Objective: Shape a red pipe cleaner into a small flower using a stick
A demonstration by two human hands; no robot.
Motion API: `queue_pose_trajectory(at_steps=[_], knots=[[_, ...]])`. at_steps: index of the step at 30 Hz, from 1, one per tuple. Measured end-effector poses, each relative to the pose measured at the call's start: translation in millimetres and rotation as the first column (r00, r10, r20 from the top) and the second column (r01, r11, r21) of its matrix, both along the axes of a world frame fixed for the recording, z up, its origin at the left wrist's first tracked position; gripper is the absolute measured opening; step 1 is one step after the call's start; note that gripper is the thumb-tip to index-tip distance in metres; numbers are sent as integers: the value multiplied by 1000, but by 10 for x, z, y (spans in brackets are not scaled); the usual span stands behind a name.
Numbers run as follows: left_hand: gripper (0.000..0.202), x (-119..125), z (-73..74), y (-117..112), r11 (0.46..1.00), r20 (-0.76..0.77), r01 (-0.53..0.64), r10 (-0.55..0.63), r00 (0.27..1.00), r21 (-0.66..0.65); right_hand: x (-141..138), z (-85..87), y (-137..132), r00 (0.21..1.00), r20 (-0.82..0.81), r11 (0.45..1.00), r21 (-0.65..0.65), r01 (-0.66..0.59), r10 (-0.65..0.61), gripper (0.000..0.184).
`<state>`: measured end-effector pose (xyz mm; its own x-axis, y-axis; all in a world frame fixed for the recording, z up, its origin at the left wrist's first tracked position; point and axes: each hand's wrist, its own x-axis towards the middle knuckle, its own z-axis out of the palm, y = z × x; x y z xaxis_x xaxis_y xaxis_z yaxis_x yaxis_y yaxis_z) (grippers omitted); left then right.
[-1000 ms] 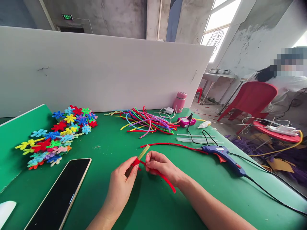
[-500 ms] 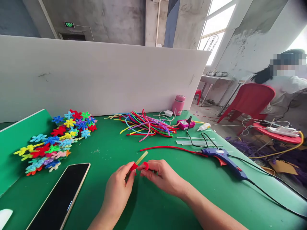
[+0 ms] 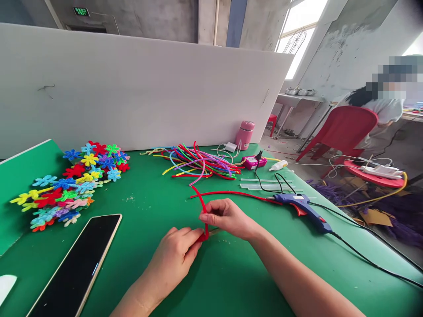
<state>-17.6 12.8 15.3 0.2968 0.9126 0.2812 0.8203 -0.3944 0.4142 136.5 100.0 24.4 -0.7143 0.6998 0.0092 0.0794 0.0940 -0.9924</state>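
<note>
A fuzzy red pipe cleaner [image 3: 200, 199] stands up between my hands, its loose end bending toward the back left. My right hand [image 3: 229, 219] is closed, pinching it partway along between thumb and fingers. Lower down, my left hand [image 3: 176, 251] is closed on the red folded part of it, just above the table. A thin pale yellow strip [image 3: 214, 231] sticks out to the right of the left fingertips, partly hidden by the right hand. Another red pipe cleaner [image 3: 228, 192] lies behind, reaching to the blue glue gun [image 3: 302, 207].
Pipe cleaners [image 3: 201, 163] in many colours lie piled at the back, near clear glue sticks [image 3: 264, 186]. Pipe-cleaner flowers [image 3: 79, 180] are heaped left, behind a phone [image 3: 76, 264]. A pink flask [image 3: 245, 135] stands by the white panel [image 3: 148, 97]. Cables cross the right edge; a person [image 3: 380, 105] sits beyond.
The pale strip has gone from pointing up left of centre to lying low at the right. A length of red pipe cleaner now rises from my right hand. The view has tilted down slightly.
</note>
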Motion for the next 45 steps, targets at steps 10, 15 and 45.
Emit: queue_pose_trajectory(at_steps=[10, 15, 45], knots=[[23, 24, 35, -53, 997, 122, 77, -74, 990, -22, 7, -110, 85, 999, -44, 933, -361, -14, -2, 32], [25, 20, -34, -70, 999, 268, -3, 18, 963, -54, -25, -153, 77, 993, -113, 869, -494, -28, -33, 35], [35, -8, 62, 47, 876, 871, -24, 482, 96, -483, -188, -143, -130, 920, -302, 969, -89, 232, -249, 21]])
